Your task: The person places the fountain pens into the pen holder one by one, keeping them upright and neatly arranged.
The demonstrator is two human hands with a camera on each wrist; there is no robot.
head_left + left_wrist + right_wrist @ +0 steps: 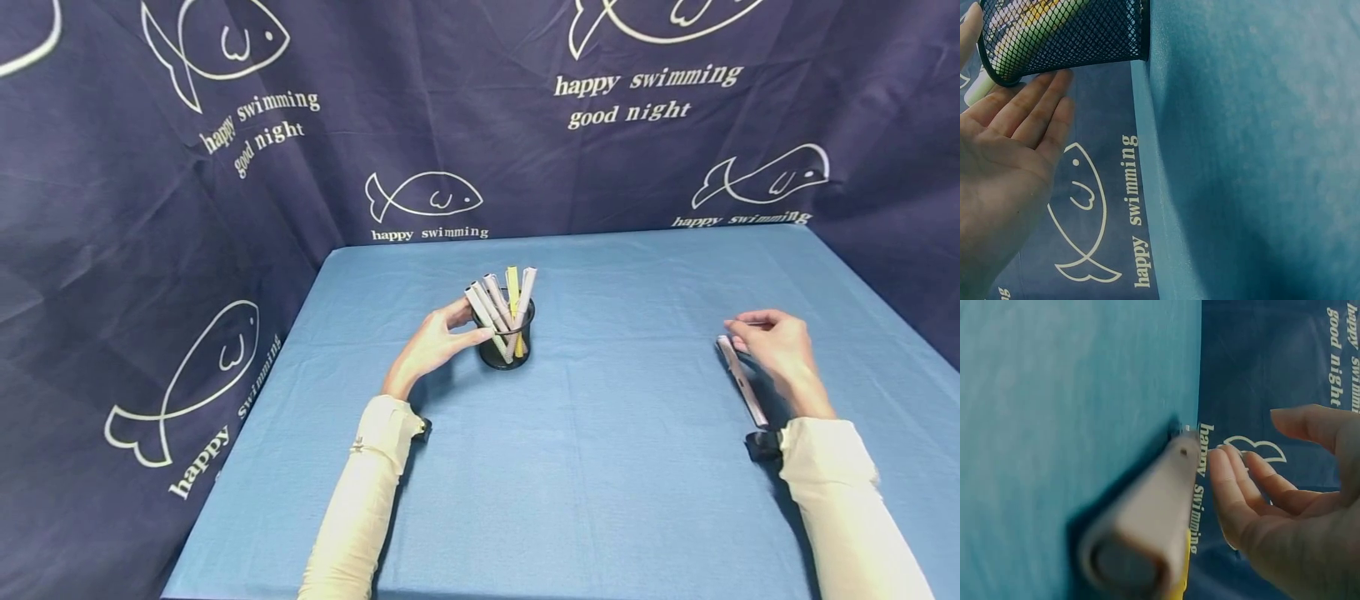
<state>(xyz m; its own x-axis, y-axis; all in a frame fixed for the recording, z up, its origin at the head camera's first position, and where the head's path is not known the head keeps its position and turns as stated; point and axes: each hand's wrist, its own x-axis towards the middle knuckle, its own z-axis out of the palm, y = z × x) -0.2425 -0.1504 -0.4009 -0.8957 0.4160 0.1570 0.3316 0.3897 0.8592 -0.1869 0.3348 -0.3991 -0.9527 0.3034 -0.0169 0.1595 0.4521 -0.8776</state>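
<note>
A black mesh pen holder (495, 354) stands on the blue cloth, left of the middle, with several light-coloured pens and a yellow one (513, 287) leaning in it. My left hand (431, 342) holds the holder near its rim, thumb on the near side and fingers on the far side. In the left wrist view, its fingertips (1060, 78) lie against the mesh. Over on the right, a pale pen (741, 382) lies on the cloth. Just beside its far end is my right hand (780, 350), thumb and fingers apart, holding nothing.
Blue cloth (600, 500) covers the table. Dark blue curtains (525, 158) with white fish and lettering hang behind it and at both sides. In the right wrist view, a bit of something yellow (1180, 575) shows beside the pen.
</note>
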